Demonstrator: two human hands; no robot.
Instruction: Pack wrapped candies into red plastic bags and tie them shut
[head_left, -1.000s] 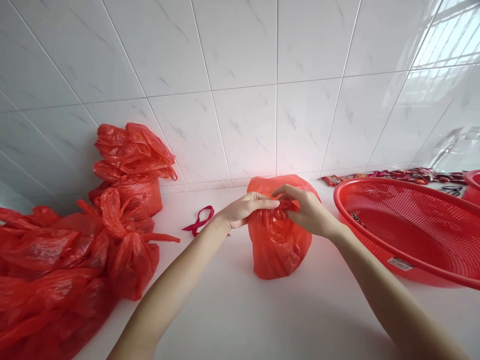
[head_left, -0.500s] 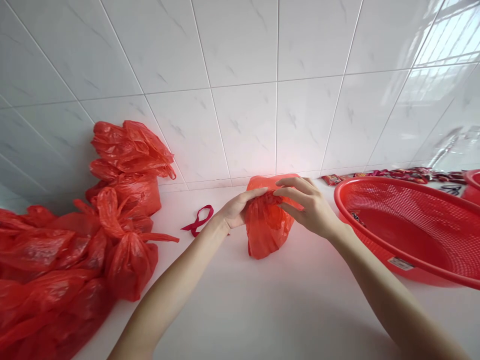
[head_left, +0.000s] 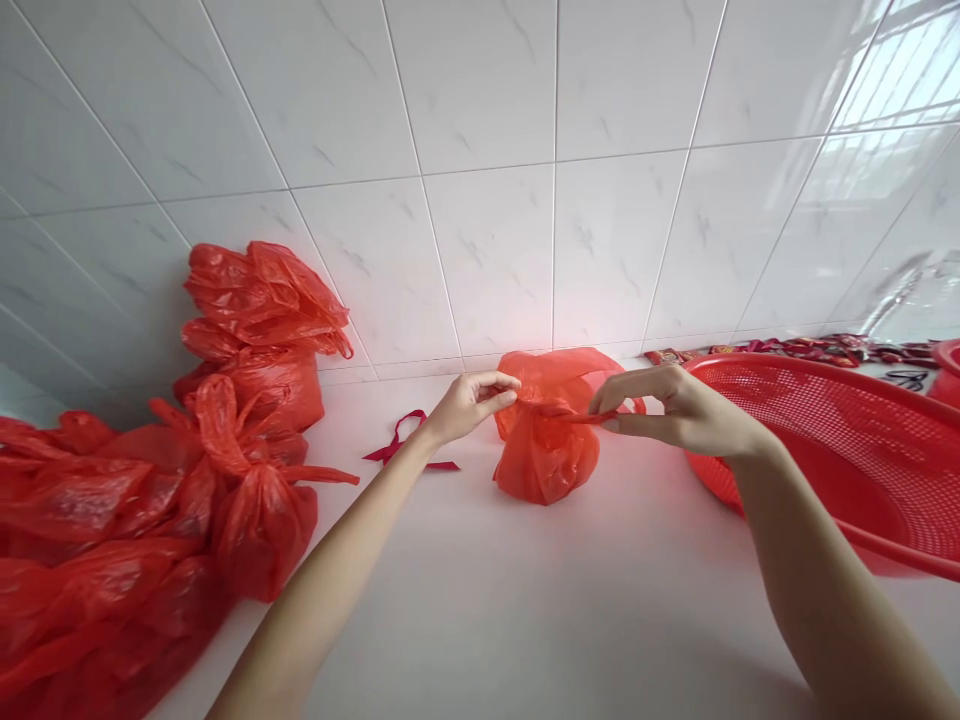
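A small red plastic bag [head_left: 546, 455] stands on the white counter [head_left: 525, 600] in front of the tiled wall, its neck gathered. My left hand [head_left: 472, 403] pinches the bag's left handle strip at the top. My right hand [head_left: 671, 405] pinches the other strip and holds it stretched out to the right. Both hands are closed on the plastic, a little apart from each other above the bag.
A heap of tied red bags [head_left: 150, 480] fills the counter's left side. A dark red ribbon [head_left: 401, 440] lies behind my left wrist. A large red mesh basket [head_left: 847, 450] stands at the right, with small red packets [head_left: 795, 350] along the wall behind it.
The bag's mouth has been gathered and the bag looks smaller and tighter. My hands have drawn apart, the right one moving rightward with a strip pulled taut.
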